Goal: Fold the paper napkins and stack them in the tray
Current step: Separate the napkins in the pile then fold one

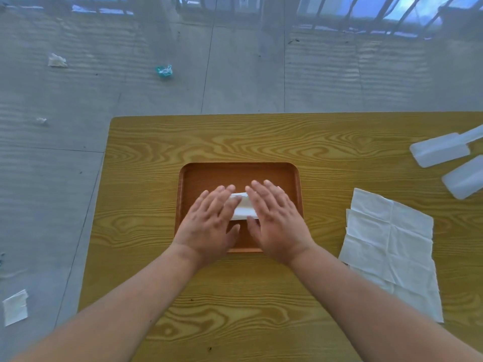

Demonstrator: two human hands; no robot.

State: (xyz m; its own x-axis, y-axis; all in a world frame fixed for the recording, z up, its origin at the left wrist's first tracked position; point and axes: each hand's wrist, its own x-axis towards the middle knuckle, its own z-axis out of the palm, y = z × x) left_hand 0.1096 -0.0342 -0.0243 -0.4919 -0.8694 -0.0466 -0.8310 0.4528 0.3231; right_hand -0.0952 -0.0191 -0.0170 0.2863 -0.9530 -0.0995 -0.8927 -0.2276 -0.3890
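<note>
A brown rectangular tray (235, 171) sits in the middle of the wooden table. Inside it lies a folded white napkin (241, 207), mostly covered by my hands. My left hand (209, 226) lies flat, palm down, on the napkin's left part. My right hand (274, 223) lies flat on its right part, fingers spread and pointing away from me. Neither hand grips anything. A pile of unfolded white napkins (386, 246) lies on the table to the right of the tray.
The wooden table (235, 137) ends at its left edge near the tray. Two white plastic containers (439, 150) (465, 178) lie at the far right. Scraps of paper (15, 307) and litter (164, 71) lie on the grey floor to the left.
</note>
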